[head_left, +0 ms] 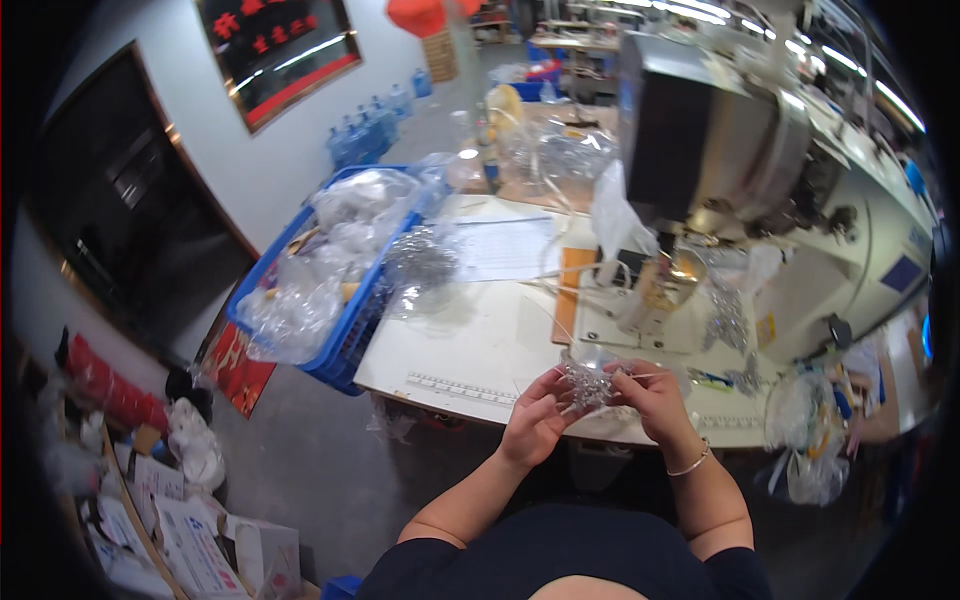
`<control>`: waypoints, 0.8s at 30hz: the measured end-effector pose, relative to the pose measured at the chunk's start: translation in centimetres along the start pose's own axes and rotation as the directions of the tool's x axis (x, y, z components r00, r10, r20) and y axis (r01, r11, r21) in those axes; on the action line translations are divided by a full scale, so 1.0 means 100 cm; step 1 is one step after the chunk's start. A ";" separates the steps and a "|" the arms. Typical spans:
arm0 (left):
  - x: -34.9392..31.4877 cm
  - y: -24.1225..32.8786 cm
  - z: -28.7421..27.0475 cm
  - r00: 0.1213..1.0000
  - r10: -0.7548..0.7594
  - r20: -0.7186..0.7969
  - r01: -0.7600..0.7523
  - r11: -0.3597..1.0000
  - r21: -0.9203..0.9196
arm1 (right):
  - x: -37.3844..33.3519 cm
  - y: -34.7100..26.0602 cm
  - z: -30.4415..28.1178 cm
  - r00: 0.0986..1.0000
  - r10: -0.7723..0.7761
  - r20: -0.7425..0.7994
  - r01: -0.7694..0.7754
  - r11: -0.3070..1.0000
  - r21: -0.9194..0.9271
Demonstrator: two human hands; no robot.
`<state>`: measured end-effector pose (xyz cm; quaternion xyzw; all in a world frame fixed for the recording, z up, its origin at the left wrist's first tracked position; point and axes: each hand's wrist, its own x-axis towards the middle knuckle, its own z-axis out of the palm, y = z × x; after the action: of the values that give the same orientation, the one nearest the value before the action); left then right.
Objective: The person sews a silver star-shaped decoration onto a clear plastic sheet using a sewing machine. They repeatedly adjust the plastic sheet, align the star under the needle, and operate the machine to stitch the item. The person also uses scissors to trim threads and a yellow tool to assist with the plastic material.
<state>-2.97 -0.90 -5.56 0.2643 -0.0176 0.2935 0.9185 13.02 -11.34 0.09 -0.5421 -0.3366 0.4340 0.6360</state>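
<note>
Both hands hold a small bundle of shiny silver strands [588,386], tinsel-like, just above the front edge of a white sewing table [470,345]. My left hand [535,422] cups it from the left with curled fingers. On the other side, my right hand [655,402] pinches it between thumb and fingers. A thin pale cord [562,325] runs up from near the bundle. Beyond my hands stands a large sewing machine [850,240]. Its needle area is partly hidden by white cloth or plastic and loose cords.
Left of the table, a blue basket [345,345] is filled with clear plastic bags. A silver tangled pile [423,258], a paper sheet [505,250] and an orange strip [572,295] lie on the table. Plastic bags [815,470] hang at its right edge. Cardboard boxes [190,540] stand lower left.
</note>
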 end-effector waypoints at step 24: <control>0.068 0.190 -0.007 0.867 0.352 0.353 -0.244 -0.319 0.916 | 0.081 -0.045 0.055 0.963 -0.119 0.240 0.228 0.836 -0.499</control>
<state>-7.90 16.13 4.12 0.8471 0.1806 0.4288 0.2568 12.16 -1.86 5.21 -0.6152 -0.5516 0.3184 0.4647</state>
